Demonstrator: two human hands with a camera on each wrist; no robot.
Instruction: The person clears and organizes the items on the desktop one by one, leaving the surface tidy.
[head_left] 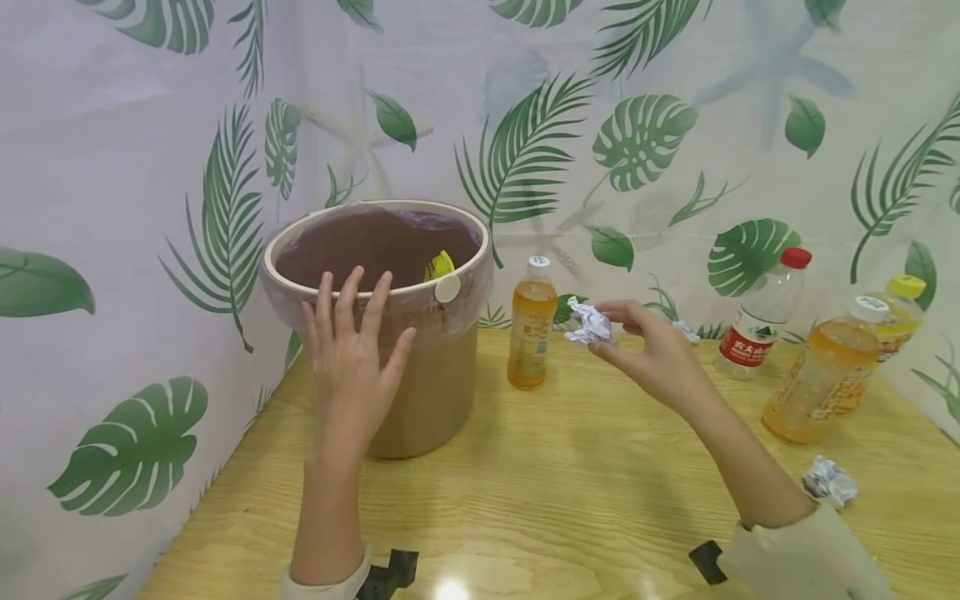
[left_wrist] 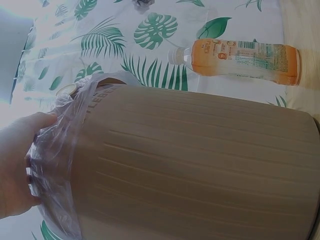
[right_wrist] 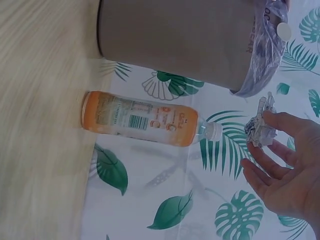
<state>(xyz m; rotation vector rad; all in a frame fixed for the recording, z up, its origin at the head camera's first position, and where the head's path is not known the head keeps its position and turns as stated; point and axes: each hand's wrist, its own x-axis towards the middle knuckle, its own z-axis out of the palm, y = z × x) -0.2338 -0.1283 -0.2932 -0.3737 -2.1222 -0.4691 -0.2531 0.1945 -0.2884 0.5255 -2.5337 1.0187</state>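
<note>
My right hand pinches a crumpled paper ball between thumb and fingertips, above the table and to the right of an orange drink bottle. In the right wrist view the same paper ball appears near the bin's lined edge. My left hand lies against the front of a brown trash bin, fingers spread and fairly straight, fingertips at the rim. The bin is lined with a clear plastic bag, which the left hand touches. A yellow wrapper shows inside the bin.
On the right stand a red-capped clear bottle, an orange drink bottle and a yellow-capped bottle. One paper ball lies near the right forearm; another white scrap lies behind the right hand. A leaf-patterned sheet backs the wooden table.
</note>
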